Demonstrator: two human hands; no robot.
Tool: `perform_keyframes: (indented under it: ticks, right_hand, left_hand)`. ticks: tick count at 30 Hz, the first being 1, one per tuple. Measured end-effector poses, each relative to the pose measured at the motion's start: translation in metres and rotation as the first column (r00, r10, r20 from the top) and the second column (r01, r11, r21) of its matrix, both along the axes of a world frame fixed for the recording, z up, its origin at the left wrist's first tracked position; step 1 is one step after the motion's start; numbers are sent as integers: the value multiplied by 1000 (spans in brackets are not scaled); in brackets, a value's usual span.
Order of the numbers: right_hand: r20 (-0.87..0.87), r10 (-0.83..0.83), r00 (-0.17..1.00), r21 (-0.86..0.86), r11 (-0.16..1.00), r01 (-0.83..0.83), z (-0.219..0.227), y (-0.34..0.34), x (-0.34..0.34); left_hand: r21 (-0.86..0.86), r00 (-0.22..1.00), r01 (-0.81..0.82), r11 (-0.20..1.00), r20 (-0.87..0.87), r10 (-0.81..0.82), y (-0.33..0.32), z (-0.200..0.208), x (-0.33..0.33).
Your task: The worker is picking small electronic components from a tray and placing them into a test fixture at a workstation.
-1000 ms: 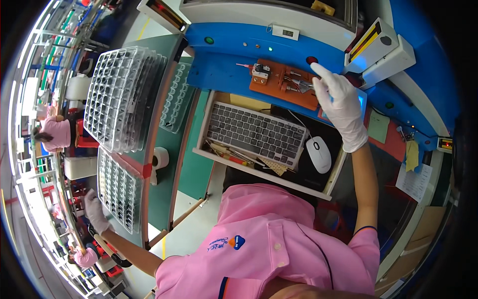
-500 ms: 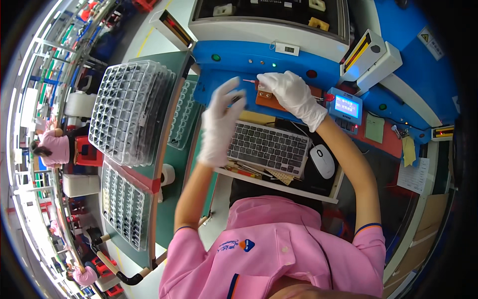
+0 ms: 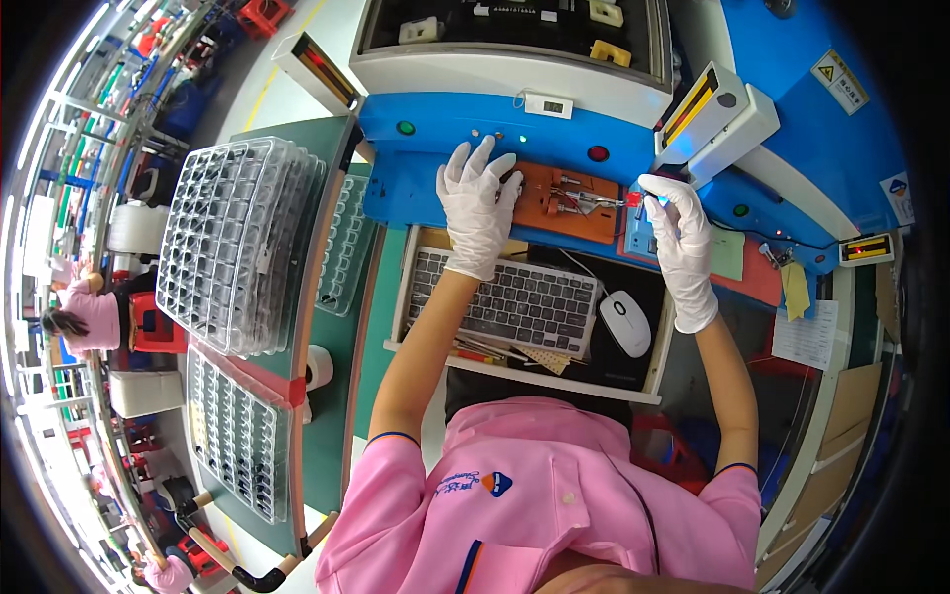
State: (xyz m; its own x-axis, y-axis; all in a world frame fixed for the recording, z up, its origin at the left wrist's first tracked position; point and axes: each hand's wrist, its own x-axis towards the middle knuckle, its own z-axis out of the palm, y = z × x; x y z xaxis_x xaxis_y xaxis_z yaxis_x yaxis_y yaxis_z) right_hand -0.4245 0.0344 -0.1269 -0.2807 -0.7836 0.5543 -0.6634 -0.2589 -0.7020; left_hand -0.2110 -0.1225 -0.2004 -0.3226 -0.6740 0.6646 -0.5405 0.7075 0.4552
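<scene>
My left hand [image 3: 477,210], in a white glove, is at the left end of an orange fixture plate [image 3: 534,210]. Its thumb and index finger hold a small dark part [image 3: 516,184], mostly covered by the glove; the other fingers stretch out over the blue machine bed. On the plate sits a metal toggle clamp [image 3: 582,198] with a red handle tip [image 3: 633,199]. My right hand [image 3: 683,243], also gloved, has its bent fingertips at that red tip.
A blue machine front [image 3: 455,117] stands ahead. Below are a keyboard [image 3: 505,297] and a white mouse [image 3: 625,324] in a drawer. Stacked clear trays [image 3: 233,243] stand at left. A small blue control box [image 3: 639,233] is partly behind my right hand.
My left hand has moved right and down to the plate's left end with the dark part. My right hand has left the plate and moved right to the clamp's red tip, uncovering the clamp.
</scene>
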Motion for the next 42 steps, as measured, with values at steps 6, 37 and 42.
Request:
perform_keyframes:
  ticks: [6, 37, 42]
  right_hand:
    - [119, 99, 988, 8, 995, -101, -10, -25, 19]
    - [364, -235, 901, -15, 966, 258, 35, -395, -83]
    - [152, -116, 982, 204, 975, 84, 25, -389, -78]
  left_hand:
    - [45, 999, -50, 998, -13, 51, 3, -1, -5]
    - [160, 894, 435, 886, 45, -447, -297, 111, -167]
    - [55, 957, 260, 964, -147, -250, -276, 123, -161]
